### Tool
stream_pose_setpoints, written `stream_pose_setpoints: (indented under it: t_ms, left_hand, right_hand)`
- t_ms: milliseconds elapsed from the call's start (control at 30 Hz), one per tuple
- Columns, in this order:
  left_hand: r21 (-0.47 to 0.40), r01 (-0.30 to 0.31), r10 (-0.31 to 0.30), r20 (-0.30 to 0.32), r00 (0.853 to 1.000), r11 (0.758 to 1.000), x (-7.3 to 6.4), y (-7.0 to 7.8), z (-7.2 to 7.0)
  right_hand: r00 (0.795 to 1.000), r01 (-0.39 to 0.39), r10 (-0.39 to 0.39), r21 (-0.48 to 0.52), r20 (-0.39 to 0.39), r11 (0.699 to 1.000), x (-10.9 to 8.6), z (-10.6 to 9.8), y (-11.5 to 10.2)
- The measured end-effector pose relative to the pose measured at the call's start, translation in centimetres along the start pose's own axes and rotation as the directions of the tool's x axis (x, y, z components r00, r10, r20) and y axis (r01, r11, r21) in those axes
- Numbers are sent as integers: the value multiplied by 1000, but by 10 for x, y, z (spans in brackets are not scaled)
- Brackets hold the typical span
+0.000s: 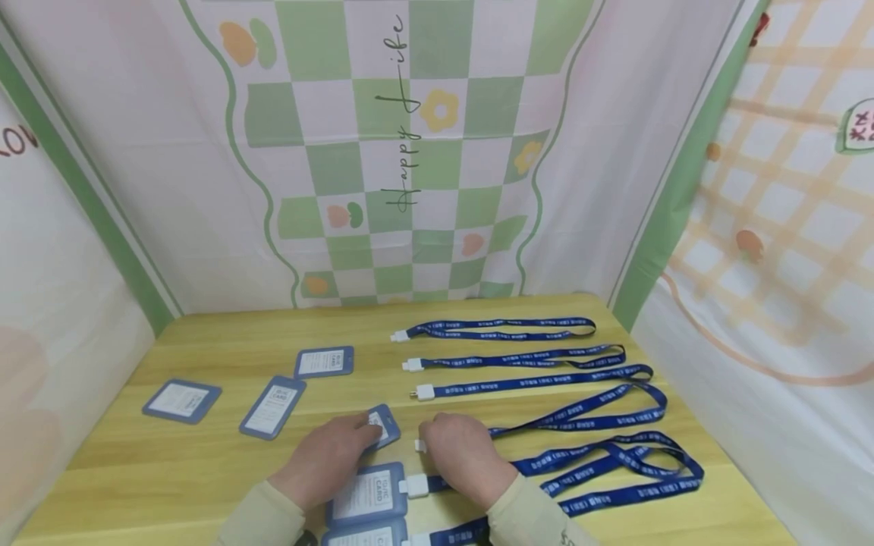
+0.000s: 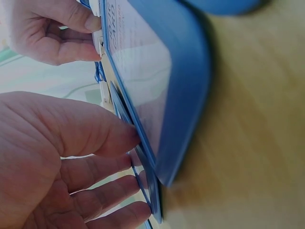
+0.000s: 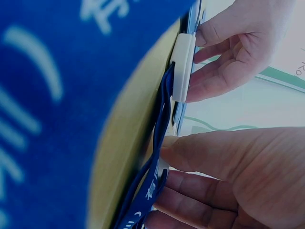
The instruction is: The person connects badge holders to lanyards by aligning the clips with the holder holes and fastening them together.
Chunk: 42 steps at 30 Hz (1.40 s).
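My left hand (image 1: 328, 459) grips a blue card holder (image 1: 388, 426) with a white card in it, thumb on its face. In the left wrist view the thumb and fingers lie on either side of that holder (image 2: 153, 191). A short gap to the right, my right hand (image 1: 467, 459) pinches the white clip (image 1: 419, 446) of a dark blue lanyard (image 3: 153, 183). The holder and this clip are apart. Just in front lies a card holder (image 1: 363, 497) joined to a lanyard by a white clip (image 1: 417, 486); another joined holder (image 1: 369, 535) is partly cut off at the bottom edge.
Three loose card holders, one at the far left (image 1: 181, 401), one upright-angled (image 1: 272, 407) and one farther back (image 1: 324, 362), lie on the wooden table (image 1: 136, 470). Lanyards (image 1: 505, 330) lie in rows on the right, clips leftward. Patterned curtains (image 1: 437, 167) enclose the table.
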State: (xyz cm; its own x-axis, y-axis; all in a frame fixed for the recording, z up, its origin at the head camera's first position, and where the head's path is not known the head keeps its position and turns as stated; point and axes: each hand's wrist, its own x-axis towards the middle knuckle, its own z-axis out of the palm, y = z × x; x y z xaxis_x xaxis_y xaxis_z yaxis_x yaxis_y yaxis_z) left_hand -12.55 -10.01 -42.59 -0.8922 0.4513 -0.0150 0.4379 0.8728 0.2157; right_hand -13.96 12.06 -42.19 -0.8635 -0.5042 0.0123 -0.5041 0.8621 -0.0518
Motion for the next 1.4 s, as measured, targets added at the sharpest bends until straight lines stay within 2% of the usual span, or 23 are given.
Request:
stream_pose_setpoints:
  t_ms: [300, 600, 933, 1200, 1400]
  left_hand:
    - [9, -10, 10, 14, 1000, 1000, 1, 0, 1]
    - [-22, -10, 10, 21, 1000, 1000, 1, 0, 1]
    - [-22, -42, 42, -1, 999, 999, 2, 0, 0]
    - [-7, -31, 31, 13, 999, 999, 2, 1, 1]
    - [-27, -27, 27, 4, 1000, 999, 1, 2, 0]
  right_hand:
    - [1000, -4, 4, 33, 22, 999, 0, -1, 0]
    - [1000, 1, -2, 41, 15, 999, 0, -1, 1]
    - [999, -11, 10, 39, 35, 999, 0, -1, 1]
    - [999, -14, 12, 38, 30, 999, 0, -1, 1]
    - [1000, -15, 15, 35, 17, 999, 0, 1, 1]
